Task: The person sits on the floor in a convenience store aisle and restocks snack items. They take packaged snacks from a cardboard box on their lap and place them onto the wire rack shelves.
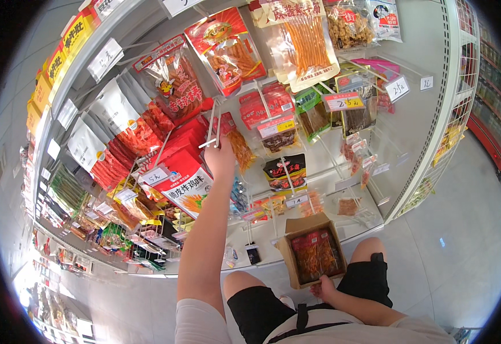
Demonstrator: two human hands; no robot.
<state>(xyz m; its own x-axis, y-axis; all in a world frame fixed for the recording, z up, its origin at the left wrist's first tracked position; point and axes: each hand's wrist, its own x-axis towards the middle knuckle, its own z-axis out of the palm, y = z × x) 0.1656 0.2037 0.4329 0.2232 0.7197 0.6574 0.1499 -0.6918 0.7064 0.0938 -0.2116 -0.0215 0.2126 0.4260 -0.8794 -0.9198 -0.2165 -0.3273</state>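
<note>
My left hand reaches up to the end of a metal display hook and is closed there. Its fingertips are mostly hidden, so I cannot make out what is in them. Just right of it hangs a red-topped snack pack with orange contents. To its left is a thick row of red snack bags. Lower down, my right hand is closed on the near rim of an open cardboard box. Inside the box lie red and brown clear-fronted snack packs. The box is tilted up between my knees.
Hooks with hanging snack bags fill the rack, including white-and-red bags at left and a tall pack of orange sticks above. Price tags stick out on prongs. A white perforated upright bounds the right side, with grey floor tiles beyond.
</note>
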